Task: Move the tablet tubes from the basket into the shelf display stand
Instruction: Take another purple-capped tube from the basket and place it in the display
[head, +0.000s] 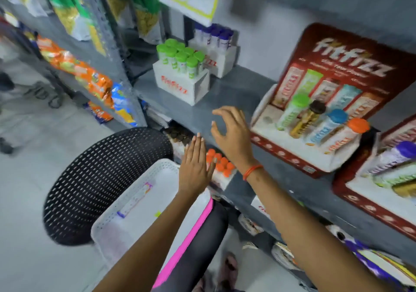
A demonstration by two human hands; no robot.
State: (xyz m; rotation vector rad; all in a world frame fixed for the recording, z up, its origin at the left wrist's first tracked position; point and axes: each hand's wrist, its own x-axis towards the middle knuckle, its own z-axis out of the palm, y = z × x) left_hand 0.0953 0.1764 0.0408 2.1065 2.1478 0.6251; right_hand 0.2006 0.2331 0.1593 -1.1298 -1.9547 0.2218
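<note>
Left hand (194,170) flat, fingers straight and together, holding nothing, hovering over the far end of the white basket (126,206). Right hand (231,134) spread loose, fingers curled apart, empty, in the air just in front of the grey shelf (225,93); orange thread band (252,171) on its wrist. One tablet tube (135,199) lies flat in the basket, white with purple ends, label too blurred to read. Basket sits on the person's lap, beside a black perforated chair (101,179). Just past the left hand, on a lower level, a white box of orange-capped tubes (221,164). To the right of the right hand on the shelf, the red display stand (299,156), back panel reads "fitfizz", smaller line under it unreadable; four tubes stand tilted in its white tray, caps green (292,109), dark brown (309,117), blue (328,125), orange (346,134). A second red stand (371,204) at the far right edge holds a purple-capped tube (396,154), partly cut off. Further back on the shelf, a white box marked "Fitfizz" (182,84) with green-capped tubes, and behind it another white box (221,59) with purple-capped tubes. Snack packets (76,66) on the left rack, print blurred.
</note>
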